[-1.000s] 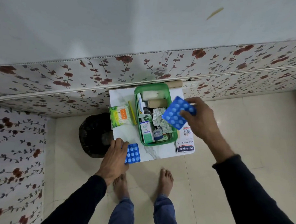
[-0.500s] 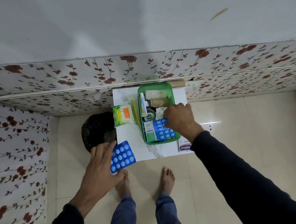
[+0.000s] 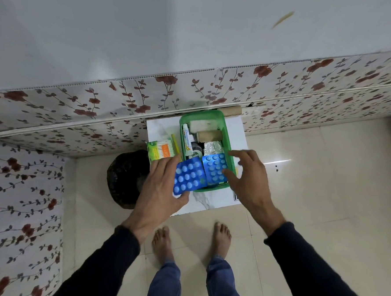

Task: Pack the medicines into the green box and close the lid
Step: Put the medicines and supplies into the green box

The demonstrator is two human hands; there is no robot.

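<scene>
The green box (image 3: 227, 136) stands open on a small white marble-look table (image 3: 159, 129). Inside lie a tube, a Dettol bottle (image 3: 195, 153), bandage rolls (image 3: 209, 136), a foil strip (image 3: 213, 147) and a blue blister pack (image 3: 215, 170) at the near end. My left hand (image 3: 157, 191) grips a second blue blister pack (image 3: 188, 177) over the box's near left corner. My right hand (image 3: 248, 180) hovers at the box's near right side with fingers spread, its thumb at the edge of the pack in the box.
A green packet of cotton buds (image 3: 161, 151) and a yellow stick (image 3: 175, 143) lie on the table left of the box. A brown roll (image 3: 231, 110) sits behind it. A black bag (image 3: 125, 178) stands on the floor left of the table. My bare feet (image 3: 191, 239) are below.
My left hand has carried its blister pack from off the table's near left corner up to the box. My right hand has let go of the other pack inside the box and drawn back.
</scene>
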